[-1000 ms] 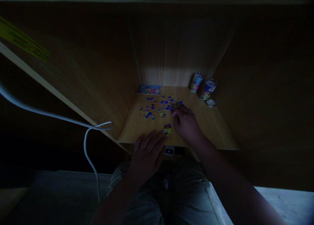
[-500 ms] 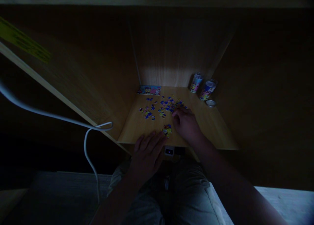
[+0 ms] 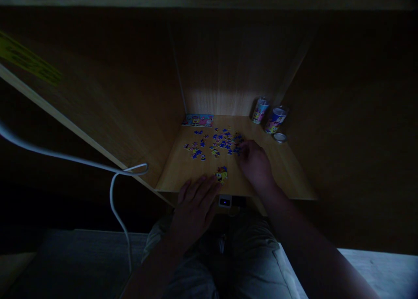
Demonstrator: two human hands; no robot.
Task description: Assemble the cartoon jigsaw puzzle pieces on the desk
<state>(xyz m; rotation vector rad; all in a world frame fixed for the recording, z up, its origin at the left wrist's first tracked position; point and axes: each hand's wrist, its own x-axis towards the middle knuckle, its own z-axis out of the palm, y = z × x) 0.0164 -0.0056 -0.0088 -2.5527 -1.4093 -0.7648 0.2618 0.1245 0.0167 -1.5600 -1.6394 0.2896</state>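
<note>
On the wooden surface, my left hand (image 3: pixel 198 203) lies flat at the front edge, fingers stretched out. Its fingertips touch or nearly touch a small joined block of jigsaw puzzle (image 3: pixel 221 175), yellow with some red and blue. My right hand (image 3: pixel 255 162) is curled at the right side of a scatter of loose puzzle pieces (image 3: pixel 225 141), many of them blue. Thumb and fingers come together there by the pieces; whatever is between them is hidden. Further left lies another group of puzzle pieces (image 3: pixel 197 152).
A colourful picture strip (image 3: pixel 197 120) lies at the back left. Two printed cans (image 3: pixel 260 110) stand at the back right, with a round metal lid (image 3: pixel 280 137) before them. A white cable (image 3: pixel 81 159) hangs at left. Wooden panels enclose the sides and back.
My right hand has shifted a little to the right along the loose pieces, uncovering some blue ones. My left hand stays beside the joined block.
</note>
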